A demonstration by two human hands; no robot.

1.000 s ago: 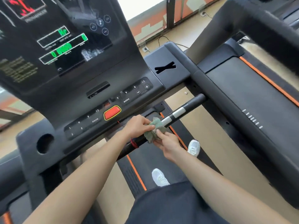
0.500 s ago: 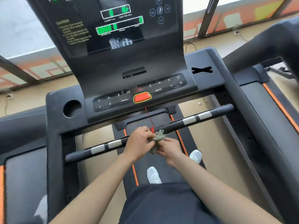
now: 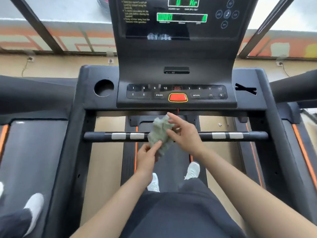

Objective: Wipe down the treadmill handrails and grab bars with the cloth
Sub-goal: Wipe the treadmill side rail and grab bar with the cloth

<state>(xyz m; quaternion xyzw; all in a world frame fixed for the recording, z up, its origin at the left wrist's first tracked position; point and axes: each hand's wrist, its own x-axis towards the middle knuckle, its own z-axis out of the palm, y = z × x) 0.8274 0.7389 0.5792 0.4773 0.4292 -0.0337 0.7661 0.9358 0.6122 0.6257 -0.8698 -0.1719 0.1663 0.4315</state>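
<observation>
A crumpled grey-green cloth (image 3: pixel 159 133) is held up in front of the middle of the black front grab bar (image 3: pixel 223 135), which runs across the treadmill and carries silver sensor patches. My left hand (image 3: pixel 147 156) pinches the cloth's lower edge from below. My right hand (image 3: pixel 186 134) is over the bar at the cloth's right side, its thumb and outstretched index finger holding the upper part. The cloth hides the bar's centre. Padded black side handrails run off at the left (image 3: pixel 34 88) and right (image 3: pixel 291 86).
The console (image 3: pixel 176 95) with its red stop button (image 3: pixel 178 97) and red safety cord sits just beyond the bar. A cup hole (image 3: pixel 104 87) is at its left. My white shoes (image 3: pixel 193 170) stand on the belt. Another person's shoe (image 3: pixel 34 206) is on the neighbouring treadmill, lower left.
The view has swung to face the console squarely. Both hands have lifted the cloth off the bar and opened it out; the right hand rose above the bar and the left dropped below.
</observation>
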